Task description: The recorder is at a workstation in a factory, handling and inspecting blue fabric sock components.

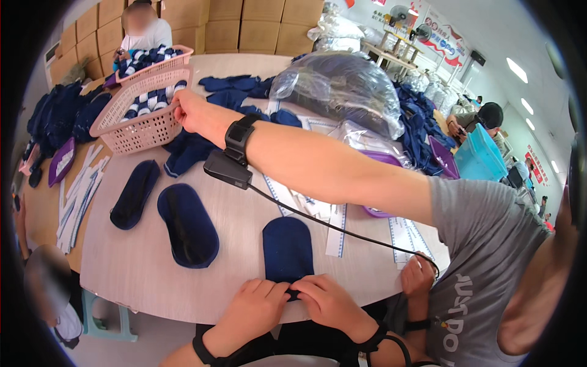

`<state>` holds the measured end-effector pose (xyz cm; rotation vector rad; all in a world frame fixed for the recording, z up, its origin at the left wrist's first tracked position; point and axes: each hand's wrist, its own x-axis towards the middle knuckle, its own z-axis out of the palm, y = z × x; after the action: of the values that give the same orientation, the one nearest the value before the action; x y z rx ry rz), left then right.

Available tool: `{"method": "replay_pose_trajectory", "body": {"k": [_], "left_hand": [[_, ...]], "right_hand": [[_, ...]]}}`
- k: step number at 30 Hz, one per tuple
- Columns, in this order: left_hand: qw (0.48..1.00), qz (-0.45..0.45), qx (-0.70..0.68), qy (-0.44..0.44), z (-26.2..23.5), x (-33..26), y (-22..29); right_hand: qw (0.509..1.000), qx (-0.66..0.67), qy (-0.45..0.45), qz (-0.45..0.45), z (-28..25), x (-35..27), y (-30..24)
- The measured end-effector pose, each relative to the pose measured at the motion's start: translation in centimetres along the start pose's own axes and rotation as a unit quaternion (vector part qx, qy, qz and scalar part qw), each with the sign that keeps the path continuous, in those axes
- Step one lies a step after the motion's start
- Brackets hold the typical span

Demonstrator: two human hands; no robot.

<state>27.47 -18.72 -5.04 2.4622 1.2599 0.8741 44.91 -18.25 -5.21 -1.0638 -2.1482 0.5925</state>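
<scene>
A navy-blue cloth piece [288, 248] with a rounded far end lies on the table's near edge in front of me. Both my hands pinch its near end, close together. My left hand [254, 311] has its fingers closed on the near left corner. On the near right corner, my right hand [333, 306] is closed too. A dark rolled or folded bit of the piece [293, 295] shows between my fingertips; the rest there is hidden under them. Farther left lie two long, rounded navy pieces [189, 226] with dark insides.
A co-worker's arm [324, 156] reaches across from the right, its hand [194, 110] gripping a pink basket [137, 134] of banded navy rolls. Paper strips [335, 229], navy cloth heaps [58, 116] and a large clear plastic bag [342, 88] lie about. Their other hand [419, 275] rests near my right.
</scene>
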Motion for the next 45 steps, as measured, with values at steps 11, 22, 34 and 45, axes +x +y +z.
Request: {"method": "replay_pose_trajectory", "body": {"k": [11, 22, 34, 45], "left_hand": [[0.991, 0.068, 0.051, 0.105, 0.2, -3.0, 1.4], [0.999, 0.028, 0.032, 0.008, 0.0, -1.2, 0.4], [1.0, -0.02, 0.008, 0.002, -0.1, -2.9, 1.7], [0.997, -0.038, -0.012, -0.065, -0.3, -1.9, 1.7]], "right_hand": [[0.996, 0.08, 0.033, 0.025, 1.6, -3.1, -0.5], [0.996, 0.049, -0.007, 0.068, -0.2, -0.4, 0.2], [0.995, -0.064, -0.035, -0.07, -0.2, -2.5, -0.2], [0.998, -0.053, -0.018, 0.002, -0.7, -2.0, -0.1]]}}
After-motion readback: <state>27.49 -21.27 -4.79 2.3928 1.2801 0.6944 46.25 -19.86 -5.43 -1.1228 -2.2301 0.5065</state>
